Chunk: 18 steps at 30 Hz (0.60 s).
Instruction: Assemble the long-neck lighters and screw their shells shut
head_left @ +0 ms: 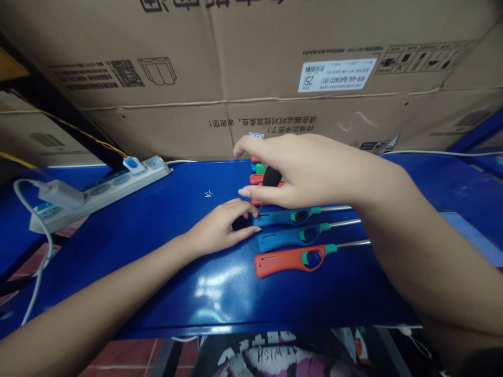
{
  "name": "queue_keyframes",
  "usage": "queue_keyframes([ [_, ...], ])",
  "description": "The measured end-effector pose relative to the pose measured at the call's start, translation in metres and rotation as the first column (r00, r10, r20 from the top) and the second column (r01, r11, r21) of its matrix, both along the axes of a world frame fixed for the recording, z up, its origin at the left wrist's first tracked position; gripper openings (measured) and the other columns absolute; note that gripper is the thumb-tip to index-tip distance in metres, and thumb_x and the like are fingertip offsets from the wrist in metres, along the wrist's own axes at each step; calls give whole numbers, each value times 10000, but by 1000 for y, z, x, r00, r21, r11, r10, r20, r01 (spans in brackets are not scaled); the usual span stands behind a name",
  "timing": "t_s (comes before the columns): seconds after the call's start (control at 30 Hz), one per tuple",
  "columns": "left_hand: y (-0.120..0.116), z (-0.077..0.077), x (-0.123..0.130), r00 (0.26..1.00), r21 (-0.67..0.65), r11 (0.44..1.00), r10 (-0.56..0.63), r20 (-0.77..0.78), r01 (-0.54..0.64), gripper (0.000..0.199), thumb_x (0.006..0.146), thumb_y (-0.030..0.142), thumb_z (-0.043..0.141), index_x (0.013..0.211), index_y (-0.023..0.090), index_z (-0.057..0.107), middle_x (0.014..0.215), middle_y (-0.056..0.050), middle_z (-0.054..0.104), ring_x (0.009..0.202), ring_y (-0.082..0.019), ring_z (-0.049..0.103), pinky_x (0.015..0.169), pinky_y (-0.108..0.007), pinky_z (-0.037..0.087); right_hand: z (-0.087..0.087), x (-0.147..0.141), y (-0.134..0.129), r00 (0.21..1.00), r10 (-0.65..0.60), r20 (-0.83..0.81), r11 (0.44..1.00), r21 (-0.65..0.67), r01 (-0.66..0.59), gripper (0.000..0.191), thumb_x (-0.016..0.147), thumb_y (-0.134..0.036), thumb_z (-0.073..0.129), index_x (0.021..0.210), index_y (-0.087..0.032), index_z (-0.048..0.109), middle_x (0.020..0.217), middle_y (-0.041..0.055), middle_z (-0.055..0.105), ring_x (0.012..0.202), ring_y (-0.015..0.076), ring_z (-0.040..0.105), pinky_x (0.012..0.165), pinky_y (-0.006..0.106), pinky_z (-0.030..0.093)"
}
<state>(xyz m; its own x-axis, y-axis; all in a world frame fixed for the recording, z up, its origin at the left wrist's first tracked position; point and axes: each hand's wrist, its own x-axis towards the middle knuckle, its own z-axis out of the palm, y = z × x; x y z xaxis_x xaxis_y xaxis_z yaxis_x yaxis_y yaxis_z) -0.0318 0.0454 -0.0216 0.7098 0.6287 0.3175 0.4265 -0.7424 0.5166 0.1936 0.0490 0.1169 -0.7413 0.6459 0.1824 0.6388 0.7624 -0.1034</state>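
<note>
Several long-nosed lighters lie in a column on the blue table. Nearest me is a red lighter (pixel 281 262), with a blue lighter (pixel 277 239) above it and another blue lighter (pixel 275 217) beyond. My right hand (pixel 302 170) is closed around a black-handled screwdriver (pixel 271 177), whose shaft points down at the butt end of the farther blue lighter. My left hand (pixel 230 225) is at that same end, fingertips touching near the screwdriver's tip; whatever small thing they may hold is hidden. More red and green lighters are partly covered by my right hand. A small pile of screws (pixel 208 193) lies to the left.
A white power strip (pixel 113 186) with a plugged-in adapter (pixel 63 193) lies at the left, its cable hanging over the table's edge. Large cardboard boxes (pixel 176 120) stand behind the blue table (pixel 165 309). A pale flat object (pixel 471 235) is at the right.
</note>
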Motion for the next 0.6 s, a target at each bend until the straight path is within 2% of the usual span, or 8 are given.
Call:
queue_keyframes([
  [0.07, 0, 1, 0, 1000, -9, 1000, 2, -4, -2, 171, 956, 307, 688, 1072, 199, 621, 996, -32, 674, 905, -179, 628, 847, -317, 524, 1, -2, 1, 997, -52, 55, 998, 30, 51, 433, 973, -529, 523, 1216, -189, 637, 928, 74, 735, 823, 227, 647, 687, 304, 393],
  [0.13, 0, 1, 0, 1000, -13, 1000, -1, -2, 1, 171, 959, 301, 688, 1079, 200, 620, 1010, -32, 677, 914, -175, 626, 848, -309, 521, 2, -1, 1, 994, -69, 82, 997, 42, 66, 374, 996, -479, 481, 1115, -182, 675, 893, 78, 732, 801, 228, 650, 692, 319, 403],
  [0.2, 0, 0, 0, 1000, -11, 1000, -5, -1, 5, 170, 960, 298, 689, 1080, 200, 620, 1010, -30, 676, 913, -171, 624, 847, -303, 518, 2, 1, -1, 998, -31, 49, 999, 21, 30, 325, 969, -383, 512, 1199, -190, 638, 949, 75, 734, 820, 225, 648, 701, 326, 417],
  [0.3, 1, -2, 0, 1000, 19, 1000, -15, 17, 15, 166, 955, 291, 697, 1065, 197, 616, 978, -20, 669, 894, -163, 621, 840, -290, 516, -2, 3, -1, 996, 65, -55, 998, -7, -65, 499, 899, -314, 586, 1378, -207, 498, 1136, 76, 696, 909, 219, 635, 735, 323, 441],
  [0.47, 1, -1, 0, 1000, 5, 1000, -13, 4, 13, 169, 955, 291, 696, 1068, 194, 616, 988, -22, 664, 908, -164, 622, 853, -291, 515, -12, 1, 7, 984, 141, -106, 990, -16, -143, 399, 934, -259, 571, 1324, -205, 508, 1259, 91, 597, 1005, 211, 597, 796, 314, 455],
  [0.6, -1, 0, 0, 1000, -19, 1000, -3, 21, 4, 155, 949, 288, 695, 1054, 197, 625, 995, -23, 672, 912, -163, 621, 846, -286, 508, -9, 2, 9, 971, 192, -141, 980, -16, -196, 414, 916, -174, 547, 1326, -217, 506, 1264, 74, 585, 1046, 203, 573, 843, 313, 448],
])
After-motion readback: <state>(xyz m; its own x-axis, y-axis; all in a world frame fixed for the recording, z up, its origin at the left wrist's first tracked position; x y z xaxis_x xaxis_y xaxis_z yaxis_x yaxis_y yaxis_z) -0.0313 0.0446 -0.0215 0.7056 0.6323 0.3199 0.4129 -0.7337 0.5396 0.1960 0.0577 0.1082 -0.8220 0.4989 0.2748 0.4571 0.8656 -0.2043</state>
